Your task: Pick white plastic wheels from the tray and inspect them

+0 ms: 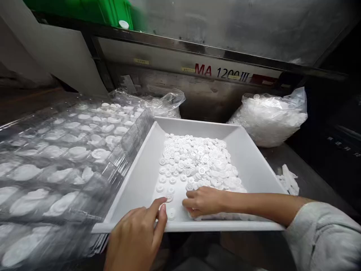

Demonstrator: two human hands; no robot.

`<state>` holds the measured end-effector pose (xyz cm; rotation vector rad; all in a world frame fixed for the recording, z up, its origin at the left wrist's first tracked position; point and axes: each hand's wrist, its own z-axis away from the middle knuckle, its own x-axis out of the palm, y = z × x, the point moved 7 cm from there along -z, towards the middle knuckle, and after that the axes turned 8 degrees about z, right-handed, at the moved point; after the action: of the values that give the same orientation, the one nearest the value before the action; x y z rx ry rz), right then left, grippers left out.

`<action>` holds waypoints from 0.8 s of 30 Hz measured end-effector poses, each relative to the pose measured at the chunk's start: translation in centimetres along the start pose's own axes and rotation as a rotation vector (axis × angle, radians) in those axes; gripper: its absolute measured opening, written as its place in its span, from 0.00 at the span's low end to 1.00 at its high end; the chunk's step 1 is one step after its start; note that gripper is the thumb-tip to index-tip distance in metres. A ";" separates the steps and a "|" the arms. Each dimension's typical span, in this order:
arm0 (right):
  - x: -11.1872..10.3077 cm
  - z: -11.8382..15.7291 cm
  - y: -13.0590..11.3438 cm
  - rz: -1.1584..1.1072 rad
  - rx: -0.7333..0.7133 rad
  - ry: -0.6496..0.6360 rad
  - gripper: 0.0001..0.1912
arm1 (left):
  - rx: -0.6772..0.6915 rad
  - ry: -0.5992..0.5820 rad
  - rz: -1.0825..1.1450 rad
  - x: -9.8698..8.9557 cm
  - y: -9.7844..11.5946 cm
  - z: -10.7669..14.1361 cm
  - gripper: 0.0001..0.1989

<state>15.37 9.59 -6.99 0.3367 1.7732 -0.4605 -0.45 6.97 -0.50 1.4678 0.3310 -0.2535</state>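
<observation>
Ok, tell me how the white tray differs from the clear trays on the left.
Material: the white tray is opaque; the clear trays are see-through.
Layout: the white tray is one undivided space, while the clear trays are split into many compartments.
Stacking: the clear trays lie in a layered stack; the white tray shows as a single piece.
Shared: both hold white pieces.

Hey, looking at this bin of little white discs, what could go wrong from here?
One white disc lies near the front rim of the white bin, between the left hand and right hand; a sweep of either might flick it out.
Stacked clear trays stand right beside the bin, so a bump might jostle the white pieces in them.
</observation>
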 end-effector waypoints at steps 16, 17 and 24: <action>-11.9 -1.1 0.4 0.084 0.227 0.231 0.17 | -0.594 -0.097 1.516 11.6 3.4 -2.2 0.10; -11.7 -0.6 1.0 0.068 0.251 0.214 0.19 | -0.605 -0.090 1.546 11.7 3.3 -2.3 0.10; -11.3 1.1 2.3 -0.209 0.384 0.099 0.21 | -0.630 -0.055 1.634 11.4 2.9 -1.6 0.12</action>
<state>20.16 11.26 3.47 0.4492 1.8200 -0.9534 11.14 9.23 -2.16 0.7273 -0.8052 1.0332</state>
